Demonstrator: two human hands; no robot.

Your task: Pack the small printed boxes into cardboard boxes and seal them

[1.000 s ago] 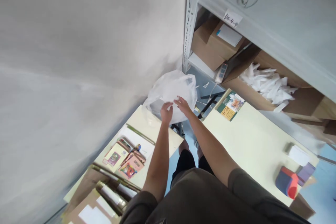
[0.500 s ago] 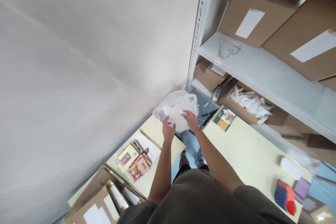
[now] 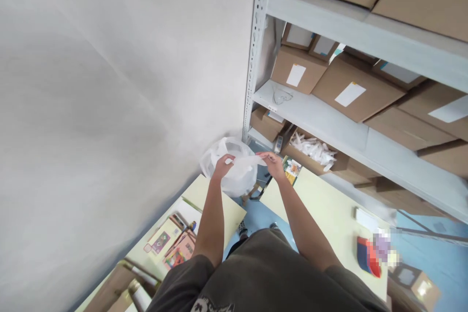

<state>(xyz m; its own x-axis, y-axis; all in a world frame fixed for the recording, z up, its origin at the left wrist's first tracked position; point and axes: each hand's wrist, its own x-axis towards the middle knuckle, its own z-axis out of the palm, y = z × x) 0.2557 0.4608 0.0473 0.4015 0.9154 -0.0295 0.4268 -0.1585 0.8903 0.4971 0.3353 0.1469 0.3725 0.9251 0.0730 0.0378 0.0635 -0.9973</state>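
Note:
A thin white translucent plastic sheet (image 3: 245,162) is stretched between my two hands. My left hand (image 3: 222,165) pinches its left end, and my right hand (image 3: 273,163) grips the right end with bent fingers. Just below and behind it is a white plastic bag (image 3: 239,185), its rim spread wide and round in the corner by the wall. Whether the sheet is loose or part of that bag, I cannot tell.
Left of me, a cream table (image 3: 230,207) bears booklets (image 3: 161,243). The right cream table (image 3: 329,209) carries a red and blue holder (image 3: 368,256). Beyond stand metal shelves (image 3: 310,112) with cardboard boxes (image 3: 358,87) and an open box of white pieces (image 3: 313,150).
My hands have moved apart, and the white sheet is now stretched between them. The bag's rim shows rounder and wider. The view has shifted, bringing more of the shelves into sight.

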